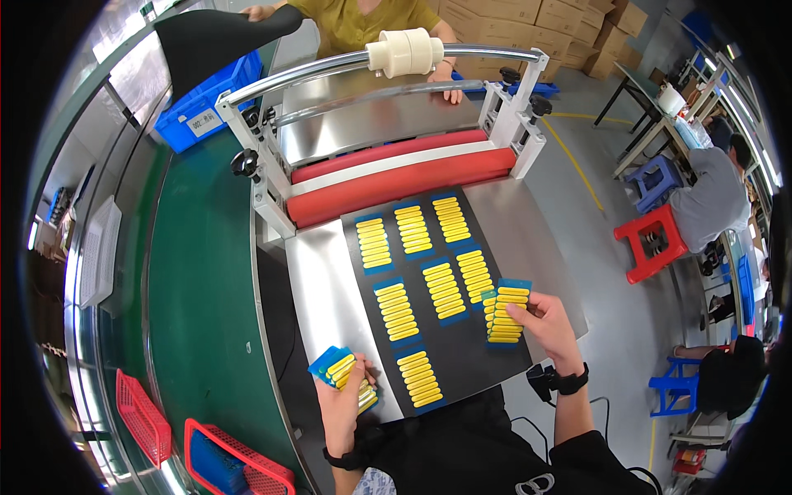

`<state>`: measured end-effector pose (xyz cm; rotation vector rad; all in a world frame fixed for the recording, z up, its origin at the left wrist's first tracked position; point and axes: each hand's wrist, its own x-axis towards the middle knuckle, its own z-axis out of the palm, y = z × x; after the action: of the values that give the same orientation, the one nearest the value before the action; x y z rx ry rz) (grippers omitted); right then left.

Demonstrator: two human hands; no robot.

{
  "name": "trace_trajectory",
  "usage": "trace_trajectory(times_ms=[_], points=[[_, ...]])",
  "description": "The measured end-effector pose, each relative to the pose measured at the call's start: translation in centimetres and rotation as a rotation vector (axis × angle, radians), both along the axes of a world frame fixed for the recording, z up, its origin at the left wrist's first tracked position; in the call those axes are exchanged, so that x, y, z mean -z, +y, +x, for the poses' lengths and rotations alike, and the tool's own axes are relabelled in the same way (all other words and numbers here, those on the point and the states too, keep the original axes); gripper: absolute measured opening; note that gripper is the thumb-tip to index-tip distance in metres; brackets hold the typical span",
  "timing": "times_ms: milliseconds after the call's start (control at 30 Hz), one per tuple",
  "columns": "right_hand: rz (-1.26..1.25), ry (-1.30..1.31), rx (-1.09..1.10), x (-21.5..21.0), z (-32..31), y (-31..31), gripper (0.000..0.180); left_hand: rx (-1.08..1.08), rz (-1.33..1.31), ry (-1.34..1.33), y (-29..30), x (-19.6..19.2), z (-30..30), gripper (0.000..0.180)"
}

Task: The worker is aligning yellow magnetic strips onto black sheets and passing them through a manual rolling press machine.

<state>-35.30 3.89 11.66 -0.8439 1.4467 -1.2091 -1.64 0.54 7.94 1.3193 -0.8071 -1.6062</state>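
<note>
A black sheet [470,355] lies on the metal table in front of me. Several blue cards with rows of yellow strips [420,379] rest on it in loose columns. My right hand [551,328] pinches one such card [506,328] by its right edge, over the sheet's right side. Another card shows partly behind it; whether that one is held too, I cannot tell. At the sheet's near left corner, my left hand [338,406] is closed around a fanned stack of the same cards [332,363].
A roller machine with red rollers [404,188] spans the table's far end. Beyond it, a co-worker's hand lifts a black sheet [219,41] near a blue bin [190,120]. On the left, a green surface [202,289] bears red baskets [235,458]. Stools [652,243] stand right.
</note>
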Motion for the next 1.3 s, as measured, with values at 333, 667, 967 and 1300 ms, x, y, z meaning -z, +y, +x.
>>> trace_trajectory(times_ms=[333, 667, 967, 1300], points=[[0.125, 0.115, -0.352, -0.4, 4.2, 0.2, 0.024, 0.076, 0.006, -0.056, 0.7, -2.4, 0.9, 0.021], [0.084, 0.510, -0.341, 0.1, 10.9, 3.8, 0.024, 0.230, 0.183, 0.065, 5.5, -2.9, 6.9, 0.027], [0.083, 0.624, -0.230, 0.1, 12.4, 3.8, 0.030, 0.214, 0.173, 0.094, 4.7, -1.9, 7.8, 0.026], [0.107, 0.730, -0.239, -0.3, 12.7, 2.2, 0.026, 0.169, 0.226, 0.144, 3.2, -1.1, 8.2, 0.025]])
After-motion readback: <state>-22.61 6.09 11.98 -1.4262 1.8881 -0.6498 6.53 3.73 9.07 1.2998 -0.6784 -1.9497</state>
